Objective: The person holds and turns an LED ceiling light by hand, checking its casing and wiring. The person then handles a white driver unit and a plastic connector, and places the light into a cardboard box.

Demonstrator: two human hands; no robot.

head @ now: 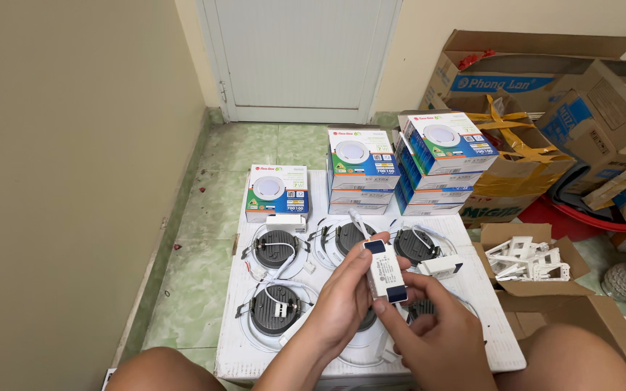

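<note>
White driver box [385, 270] between both hands

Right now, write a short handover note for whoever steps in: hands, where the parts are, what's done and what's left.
Left hand and right hand both grip one small white driver box above the white board.
On the board: round downlights lying face down with wires; another driver box lies beside one.
Behind: stacked retail boxes. To the right: an open carton of white brackets.
Done: several lights unboxed.
Left: whether the held driver is plugged in can't be seen.
</note>
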